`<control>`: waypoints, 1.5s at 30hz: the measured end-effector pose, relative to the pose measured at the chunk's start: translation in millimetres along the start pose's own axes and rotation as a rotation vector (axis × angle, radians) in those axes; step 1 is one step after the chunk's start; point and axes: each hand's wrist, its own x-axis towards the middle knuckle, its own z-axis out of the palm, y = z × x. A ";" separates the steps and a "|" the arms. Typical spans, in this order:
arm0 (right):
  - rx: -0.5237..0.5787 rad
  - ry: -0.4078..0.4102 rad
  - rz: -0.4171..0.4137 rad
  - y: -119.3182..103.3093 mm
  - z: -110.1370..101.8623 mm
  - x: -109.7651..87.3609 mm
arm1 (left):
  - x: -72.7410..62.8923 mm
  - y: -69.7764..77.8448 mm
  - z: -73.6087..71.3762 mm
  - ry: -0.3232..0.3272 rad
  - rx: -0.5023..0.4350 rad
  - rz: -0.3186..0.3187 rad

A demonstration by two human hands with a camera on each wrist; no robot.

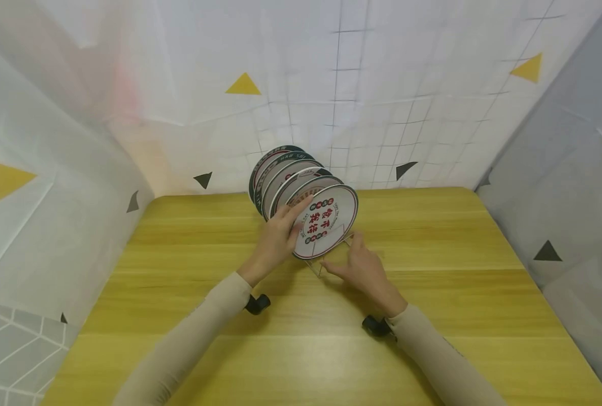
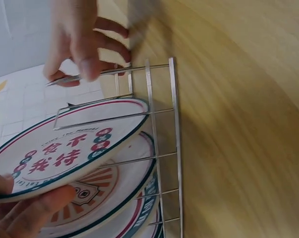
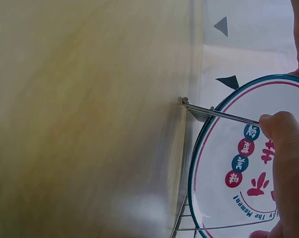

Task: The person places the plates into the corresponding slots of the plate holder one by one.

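A white plate (image 1: 333,211) with a dark green rim and red lettering stands tilted at the near end of a metal wire rack (image 2: 175,124). My left hand (image 1: 277,237) pinches this plate at its left edge, thumb on the printed face and fingers behind, as the left wrist view shows. At the rack's near end my right hand (image 1: 364,269) grips a wire prong between thumb and fingers; its thumb (image 3: 283,126) lies over the wire in the right wrist view. Several more round plates (image 1: 286,169) lean in a row behind the front one, partly hidden by it.
The rack stands on a yellow wooden table (image 1: 407,242), near its back edge. A white sheet wall (image 1: 301,67) with yellow and black triangles rises behind, with more sheets at both sides. Black camera mounts (image 1: 257,304) hang at the wrists.
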 end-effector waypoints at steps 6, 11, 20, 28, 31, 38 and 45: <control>-0.035 0.004 -0.008 -2.1 -6.0 1.0 | -2.1 0.6 1.4 0.023 -0.047 -0.008; -0.055 0.016 -0.022 -2.5 -9.9 2.6 | -3.8 0.5 1.7 0.027 -0.045 -0.010; -0.055 0.035 -0.034 -5.3 -15.0 4.5 | -9.3 3.9 -3.9 -0.002 -0.016 -0.005; 0.031 -0.048 -0.089 11.3 -19.9 1.6 | -76.2 34.3 -7.4 0.226 -0.092 -0.191; 0.164 -0.122 -0.129 34.4 -26.0 0.1 | -107.7 57.7 7.3 0.184 -0.368 -0.485; 0.384 -0.194 -0.293 77.4 -36.0 10.8 | -124.4 79.7 52.0 0.039 -0.629 -0.906; 0.436 -0.229 -0.304 75.6 -28.9 10.3 | -103.3 90.1 74.6 0.051 -0.668 -1.038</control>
